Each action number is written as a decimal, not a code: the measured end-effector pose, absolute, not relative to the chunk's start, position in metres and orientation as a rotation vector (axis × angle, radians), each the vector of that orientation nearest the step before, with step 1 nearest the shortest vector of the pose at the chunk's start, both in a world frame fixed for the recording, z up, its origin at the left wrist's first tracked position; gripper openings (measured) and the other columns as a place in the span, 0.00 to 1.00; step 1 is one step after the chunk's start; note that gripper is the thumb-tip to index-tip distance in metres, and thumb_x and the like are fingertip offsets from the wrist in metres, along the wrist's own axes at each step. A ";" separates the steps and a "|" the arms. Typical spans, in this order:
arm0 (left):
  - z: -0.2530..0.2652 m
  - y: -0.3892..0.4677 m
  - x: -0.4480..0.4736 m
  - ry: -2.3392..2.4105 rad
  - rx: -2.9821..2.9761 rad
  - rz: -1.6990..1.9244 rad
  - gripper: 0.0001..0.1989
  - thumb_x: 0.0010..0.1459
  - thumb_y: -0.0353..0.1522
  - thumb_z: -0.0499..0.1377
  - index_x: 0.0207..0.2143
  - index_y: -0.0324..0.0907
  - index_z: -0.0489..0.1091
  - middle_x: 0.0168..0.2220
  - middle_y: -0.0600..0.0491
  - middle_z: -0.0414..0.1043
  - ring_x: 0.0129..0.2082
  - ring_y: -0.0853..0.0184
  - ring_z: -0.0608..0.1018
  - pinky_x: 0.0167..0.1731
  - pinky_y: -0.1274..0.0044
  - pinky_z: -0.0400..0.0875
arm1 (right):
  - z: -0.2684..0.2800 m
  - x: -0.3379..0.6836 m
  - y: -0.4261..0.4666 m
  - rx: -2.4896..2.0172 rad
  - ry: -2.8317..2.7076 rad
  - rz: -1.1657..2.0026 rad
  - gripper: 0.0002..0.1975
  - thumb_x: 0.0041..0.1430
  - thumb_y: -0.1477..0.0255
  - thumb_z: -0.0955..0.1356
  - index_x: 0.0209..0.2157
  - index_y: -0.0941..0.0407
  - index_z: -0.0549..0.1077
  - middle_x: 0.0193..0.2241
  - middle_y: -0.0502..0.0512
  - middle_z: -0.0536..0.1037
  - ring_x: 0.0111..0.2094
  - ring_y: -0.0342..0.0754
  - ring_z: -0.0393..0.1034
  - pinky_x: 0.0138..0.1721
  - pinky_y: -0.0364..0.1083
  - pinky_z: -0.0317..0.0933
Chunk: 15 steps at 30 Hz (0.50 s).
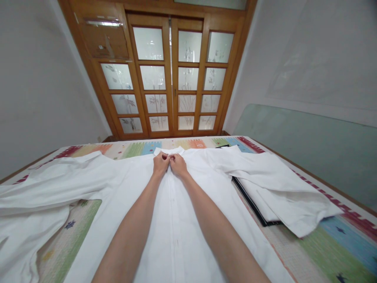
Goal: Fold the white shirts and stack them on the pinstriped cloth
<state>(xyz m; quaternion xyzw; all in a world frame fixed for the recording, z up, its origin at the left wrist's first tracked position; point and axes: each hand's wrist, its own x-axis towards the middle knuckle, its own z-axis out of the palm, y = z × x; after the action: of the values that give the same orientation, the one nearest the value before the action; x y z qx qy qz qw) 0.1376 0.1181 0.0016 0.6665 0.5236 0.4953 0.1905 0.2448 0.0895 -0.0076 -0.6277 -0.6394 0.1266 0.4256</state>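
Observation:
A white long-sleeved shirt [173,220] lies front up, its collar at the far end and its button strip running toward me. Just below the collar, my left hand [161,162] pinches the cloth at the top of the strip. Close beside it, my right hand [178,163] grips the other side of the same spot, fingertips nearly meeting. Whatever button sits between the fingers is too small to make out. Both sleeves are spread out sideways.
Under the shirt is a patterned bed cover [330,251]. Beneath the right-hand sleeve lies a folded white cloth with a black edge [250,200]. A pale green board [306,145] stands along the right wall. Wooden doors with glass panes [173,78] close off the far side.

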 end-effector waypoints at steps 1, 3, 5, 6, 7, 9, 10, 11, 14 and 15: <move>0.002 0.118 0.137 1.461 1.862 1.390 0.04 0.49 0.30 0.60 0.23 0.42 0.70 0.28 0.53 0.78 0.30 0.67 0.78 0.35 0.78 0.70 | -0.008 0.245 0.090 -1.564 -1.589 0.326 0.12 0.59 0.78 0.62 0.41 0.54 0.74 0.42 0.55 0.76 0.46 0.48 0.68 0.49 0.46 0.60; 0.002 0.119 0.136 1.430 1.831 1.386 0.04 0.49 0.29 0.60 0.22 0.41 0.71 0.29 0.53 0.78 0.31 0.68 0.78 0.35 0.79 0.70 | -0.008 0.245 0.091 -1.562 -1.571 0.344 0.12 0.58 0.78 0.63 0.40 0.55 0.74 0.41 0.54 0.76 0.45 0.48 0.68 0.49 0.46 0.60; 0.002 0.120 0.135 1.402 1.799 1.379 0.03 0.49 0.29 0.60 0.23 0.41 0.72 0.31 0.52 0.79 0.31 0.68 0.78 0.35 0.79 0.71 | -0.008 0.245 0.091 -1.573 -1.561 0.359 0.11 0.57 0.78 0.63 0.40 0.55 0.74 0.41 0.54 0.76 0.45 0.48 0.69 0.49 0.46 0.60; 0.002 0.121 0.135 1.393 1.788 1.374 0.02 0.48 0.28 0.60 0.24 0.41 0.72 0.31 0.52 0.79 0.31 0.68 0.79 0.35 0.79 0.71 | -0.008 0.246 0.092 -1.580 -1.558 0.364 0.11 0.57 0.78 0.63 0.40 0.55 0.74 0.41 0.54 0.76 0.45 0.48 0.69 0.49 0.46 0.60; 0.001 0.121 0.135 1.386 1.781 1.368 0.02 0.48 0.28 0.60 0.25 0.41 0.73 0.32 0.52 0.80 0.31 0.68 0.79 0.35 0.79 0.72 | -0.008 0.246 0.092 -1.586 -1.558 0.368 0.11 0.58 0.77 0.63 0.40 0.55 0.74 0.41 0.54 0.76 0.44 0.48 0.69 0.49 0.46 0.60; 0.001 0.123 0.135 1.377 1.782 1.351 0.02 0.48 0.28 0.61 0.27 0.41 0.74 0.32 0.52 0.80 0.30 0.68 0.79 0.35 0.78 0.72 | -0.009 0.246 0.092 -1.591 -1.560 0.375 0.10 0.58 0.77 0.63 0.40 0.55 0.74 0.41 0.54 0.76 0.44 0.48 0.69 0.49 0.46 0.60; 0.000 0.123 0.135 1.371 1.785 1.342 0.03 0.47 0.27 0.61 0.27 0.41 0.74 0.32 0.52 0.80 0.30 0.68 0.80 0.36 0.78 0.73 | -0.010 0.246 0.093 -1.590 -1.563 0.377 0.10 0.58 0.77 0.63 0.40 0.55 0.73 0.42 0.55 0.76 0.44 0.48 0.69 0.49 0.46 0.60; 0.000 0.123 0.135 1.366 1.788 1.335 0.04 0.47 0.27 0.61 0.28 0.41 0.75 0.32 0.52 0.80 0.30 0.68 0.80 0.36 0.77 0.73 | -0.010 0.246 0.093 -1.588 -1.566 0.379 0.10 0.59 0.76 0.63 0.40 0.55 0.73 0.42 0.55 0.76 0.44 0.48 0.69 0.49 0.46 0.60; -0.001 0.124 0.134 1.351 1.798 1.324 0.04 0.48 0.27 0.62 0.29 0.41 0.76 0.33 0.53 0.81 0.31 0.67 0.80 0.38 0.77 0.73 | -0.012 0.246 0.094 -1.590 -1.573 0.373 0.09 0.60 0.76 0.62 0.40 0.55 0.73 0.42 0.55 0.75 0.45 0.48 0.68 0.49 0.46 0.60; -0.001 0.124 0.133 1.343 1.802 1.322 0.04 0.48 0.28 0.62 0.29 0.41 0.76 0.33 0.53 0.81 0.31 0.67 0.80 0.38 0.76 0.73 | -0.012 0.246 0.095 -1.595 -1.575 0.368 0.10 0.61 0.76 0.62 0.40 0.55 0.73 0.43 0.55 0.75 0.45 0.48 0.68 0.49 0.46 0.60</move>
<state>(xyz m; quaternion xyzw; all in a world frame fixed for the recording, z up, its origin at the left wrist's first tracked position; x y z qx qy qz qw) 0.1335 0.1238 -0.0012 0.6665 0.4969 0.4890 0.2641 0.2459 0.0947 -0.0118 -0.6366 -0.6288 0.1470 0.4215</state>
